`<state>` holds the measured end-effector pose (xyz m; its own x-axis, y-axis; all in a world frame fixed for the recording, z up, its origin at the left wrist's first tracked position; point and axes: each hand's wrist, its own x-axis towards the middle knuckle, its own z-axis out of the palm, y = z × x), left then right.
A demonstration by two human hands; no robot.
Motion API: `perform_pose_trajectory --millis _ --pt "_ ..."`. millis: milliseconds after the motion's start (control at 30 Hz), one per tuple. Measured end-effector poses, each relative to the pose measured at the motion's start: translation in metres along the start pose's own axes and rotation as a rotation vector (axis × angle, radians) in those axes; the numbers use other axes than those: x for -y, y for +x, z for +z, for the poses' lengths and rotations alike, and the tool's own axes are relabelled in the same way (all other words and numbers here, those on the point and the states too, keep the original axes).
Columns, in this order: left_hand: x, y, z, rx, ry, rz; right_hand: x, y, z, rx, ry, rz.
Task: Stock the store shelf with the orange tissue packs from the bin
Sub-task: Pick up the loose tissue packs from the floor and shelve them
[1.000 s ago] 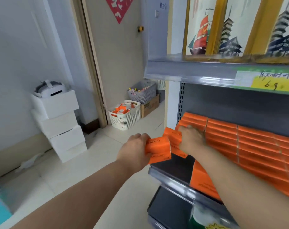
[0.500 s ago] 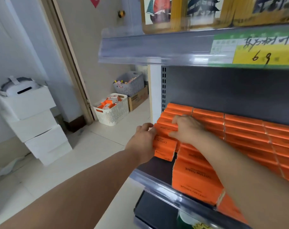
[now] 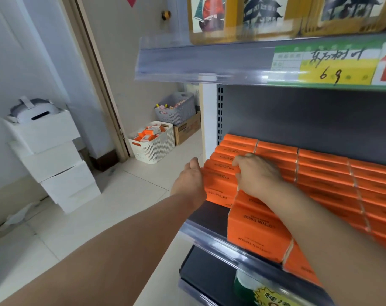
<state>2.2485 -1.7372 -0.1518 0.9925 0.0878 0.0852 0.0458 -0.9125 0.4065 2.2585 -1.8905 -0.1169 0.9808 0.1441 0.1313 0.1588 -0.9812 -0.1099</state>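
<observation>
One orange tissue pack [image 3: 220, 184], two hands: left grip [image 3: 190, 182] clasps its end, right grip [image 3: 257, 173] curls over it.

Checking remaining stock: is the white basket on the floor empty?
No, the white basket holds several orange packs.

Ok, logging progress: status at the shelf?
Left hand holds pack at row end. Right hand grips row. Shelf front bare, nothing blocking.

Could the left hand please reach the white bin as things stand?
Probably not: the bin sits on the floor well beyond the left hand, which holds a pack at the shelf.
</observation>
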Motion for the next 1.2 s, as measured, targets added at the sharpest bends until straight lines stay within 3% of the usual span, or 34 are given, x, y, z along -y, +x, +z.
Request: perform_pose_trajectory --millis 167,367,633,833,1033,1200 --pt "0.022 -0.033 -0.035 -0.007 0.119 0.081 0.038 -0.025 0.001 -0.019 0.009 -0.094" --pt "0.086 -0.112 -0.084 -0.022 0.554 0.267 0.104 -0.080 0.004 -0.005 -0.035 -0.239" --pt "0.224 -0.249 -0.112 0.148 0.518 -0.037 0.220 -0.186 0.059 0.163 -0.035 -0.478" --pt "0.305 -0.310 -0.083 0.254 0.461 -0.151 0.272 -0.254 0.125 0.271 -0.104 -0.591" --pt "0.363 -0.328 -0.006 0.430 0.339 -0.225 0.284 -0.280 0.214 0.483 -0.122 -0.560" --pt "0.417 -0.333 0.049 0.556 0.317 -0.414 0.289 -0.284 0.289 0.675 -0.121 -0.476"
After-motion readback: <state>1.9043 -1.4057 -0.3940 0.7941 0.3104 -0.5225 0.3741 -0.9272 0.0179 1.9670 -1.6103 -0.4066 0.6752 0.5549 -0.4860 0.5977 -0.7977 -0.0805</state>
